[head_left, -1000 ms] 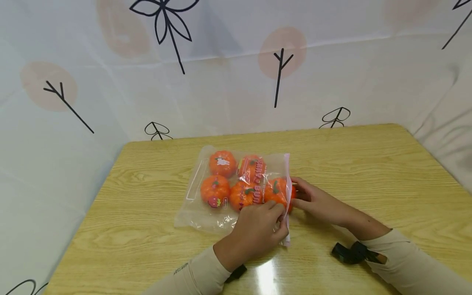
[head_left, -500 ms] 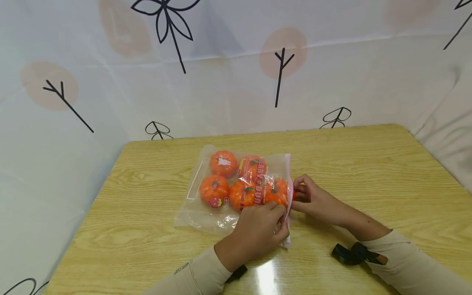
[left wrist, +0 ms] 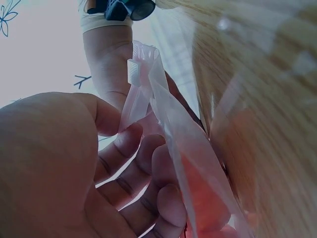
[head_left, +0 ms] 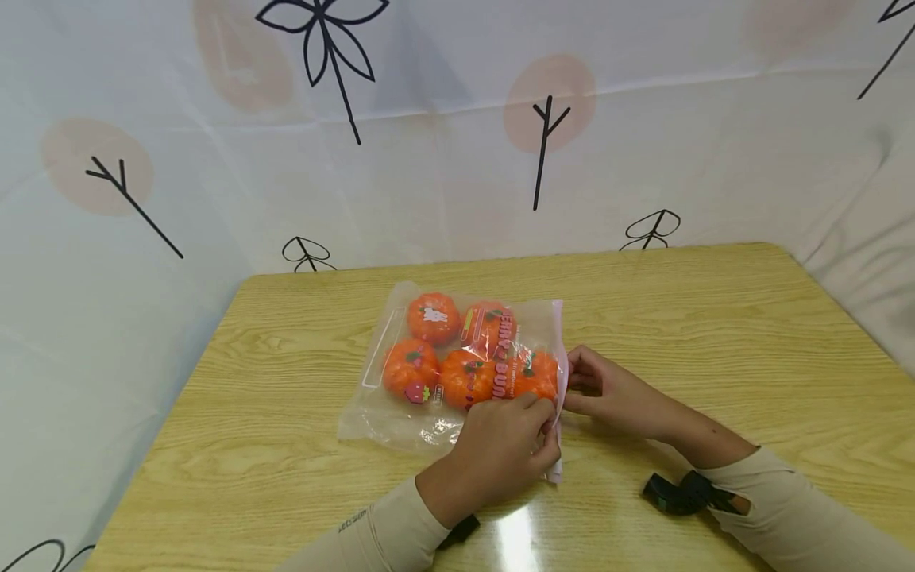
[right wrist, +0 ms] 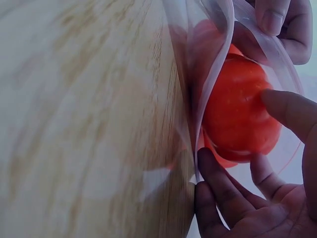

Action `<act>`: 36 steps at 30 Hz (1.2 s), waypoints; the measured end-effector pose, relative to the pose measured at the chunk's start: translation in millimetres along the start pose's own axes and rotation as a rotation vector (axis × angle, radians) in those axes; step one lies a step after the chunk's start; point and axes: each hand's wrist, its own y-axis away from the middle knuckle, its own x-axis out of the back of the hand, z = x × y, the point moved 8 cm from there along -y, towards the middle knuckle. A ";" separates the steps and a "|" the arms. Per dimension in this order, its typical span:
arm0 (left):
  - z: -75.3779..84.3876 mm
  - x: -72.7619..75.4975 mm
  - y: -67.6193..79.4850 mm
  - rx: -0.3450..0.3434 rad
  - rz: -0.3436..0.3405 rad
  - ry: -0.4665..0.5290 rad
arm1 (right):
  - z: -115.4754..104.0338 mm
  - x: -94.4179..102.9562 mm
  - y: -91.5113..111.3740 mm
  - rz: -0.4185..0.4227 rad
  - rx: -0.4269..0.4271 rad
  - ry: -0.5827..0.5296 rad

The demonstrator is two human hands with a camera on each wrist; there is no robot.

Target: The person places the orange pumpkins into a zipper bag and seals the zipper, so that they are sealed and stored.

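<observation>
A clear plastic zip bag [head_left: 400, 421] with a pink edge lies flat, its mouth facing right. Several orange toy pumpkins [head_left: 411, 369] sit inside. My left hand [head_left: 503, 441] pinches the upper lip of the mouth between thumb and fingers; the left wrist view shows a white slider [left wrist: 133, 72] above the pinch. My right hand [head_left: 618, 393] is at the mouth. In the right wrist view, its fingertips touch the nearest pumpkin [right wrist: 242, 106], just inside the opening, and other fingers lie at the lower lip. Part of that pumpkin is hidden by the left hand in the head view.
The bag rests on a wood-grain table [head_left: 286, 342]. Behind and left of it hangs a white cloth [head_left: 443, 183] with plant drawings. Black wrist cameras [head_left: 686, 492] are strapped near the sleeves.
The nearest pumpkin, which stuck out past the pink edge, has gone left into the bag, with my right hand at it. The front-row pumpkins shifted slightly left. My left hand stays put.
</observation>
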 end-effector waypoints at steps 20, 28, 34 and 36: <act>0.6 0.2 0.5 -0.008 0.007 -0.026 | 1.0 1.3 0.8 -0.001 -0.014 0.075; 0.5 -0.8 -0.2 -0.007 -0.001 -0.035 | 0.0 1.4 0.6 0.001 -0.015 0.094; 0.5 -0.6 0.1 -0.004 0.003 -0.037 | -1.1 1.5 0.9 0.000 -0.011 0.122; 0.6 -0.5 0.1 -0.003 0.006 -0.040 | -1.4 1.4 1.0 -0.001 -0.010 0.129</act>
